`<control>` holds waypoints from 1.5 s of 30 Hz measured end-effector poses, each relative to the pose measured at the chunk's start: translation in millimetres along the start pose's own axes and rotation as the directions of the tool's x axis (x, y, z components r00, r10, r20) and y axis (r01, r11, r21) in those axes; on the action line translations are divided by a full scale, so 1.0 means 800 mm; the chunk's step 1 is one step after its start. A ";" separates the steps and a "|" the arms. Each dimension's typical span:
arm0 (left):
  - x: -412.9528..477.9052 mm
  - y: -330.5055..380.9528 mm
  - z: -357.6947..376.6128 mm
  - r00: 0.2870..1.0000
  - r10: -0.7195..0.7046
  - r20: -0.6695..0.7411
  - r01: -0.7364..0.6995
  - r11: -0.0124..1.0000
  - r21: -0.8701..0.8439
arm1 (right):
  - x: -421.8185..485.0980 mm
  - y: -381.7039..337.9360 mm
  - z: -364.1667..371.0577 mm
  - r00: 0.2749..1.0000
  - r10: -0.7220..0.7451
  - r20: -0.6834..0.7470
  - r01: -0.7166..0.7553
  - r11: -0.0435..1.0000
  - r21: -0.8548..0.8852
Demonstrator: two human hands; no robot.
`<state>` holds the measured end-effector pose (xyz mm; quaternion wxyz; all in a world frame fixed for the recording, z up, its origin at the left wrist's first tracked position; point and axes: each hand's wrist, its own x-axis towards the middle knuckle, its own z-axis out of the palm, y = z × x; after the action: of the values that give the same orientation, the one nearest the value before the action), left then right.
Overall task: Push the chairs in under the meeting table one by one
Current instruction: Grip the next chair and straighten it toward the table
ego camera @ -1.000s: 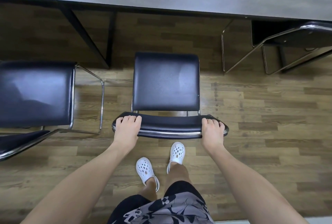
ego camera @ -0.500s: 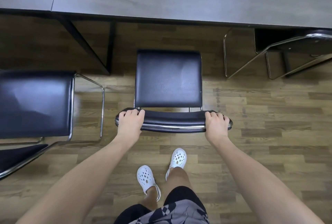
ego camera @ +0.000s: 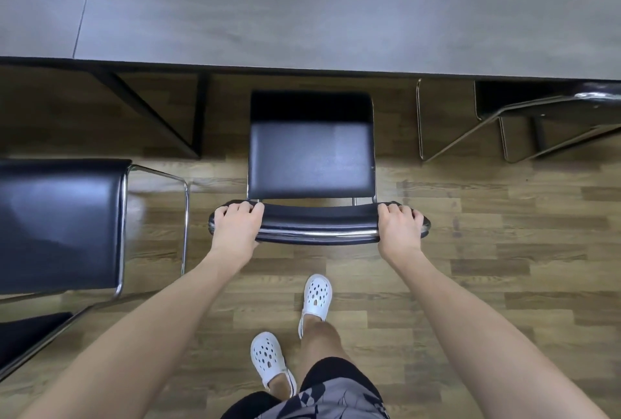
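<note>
Both hands point(ego camera: 235, 227) on chair backrest point(ego camera: 319, 222)

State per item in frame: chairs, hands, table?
Middle chair: seat front in the table's shadow, most of the seat out, backrest gripped.
Left chair: fully out from the table.
Right chair: tucked under.
Left hand: shut on the backrest's left end.
Right hand: shut on its right end.
Table: top bare.
</note>
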<state>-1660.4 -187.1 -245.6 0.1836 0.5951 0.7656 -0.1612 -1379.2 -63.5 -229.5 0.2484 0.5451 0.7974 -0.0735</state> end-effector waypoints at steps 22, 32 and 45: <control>0.129 -0.001 -0.086 0.999 -0.039 -0.007 0.039 0.999 -0.030 | 0.137 0.022 -0.081 0.998 -0.055 -0.008 0.055 0.998 -0.001; 0.164 -0.011 -0.105 0.995 -0.031 -0.096 0.028 0.999 -0.032 | 0.177 0.013 -0.097 0.996 0.001 -0.094 -0.002 1.000 -0.008; 0.225 -0.028 -0.133 0.989 -0.105 -0.106 0.115 0.989 0.095 | 0.231 0.006 -0.126 0.972 0.032 -0.231 -0.005 0.993 0.117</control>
<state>-1731.8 10.4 -236.0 0.1053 0.5677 0.7966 -0.1792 -1458.6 131.7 -229.9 0.1222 0.5710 0.8101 -0.0528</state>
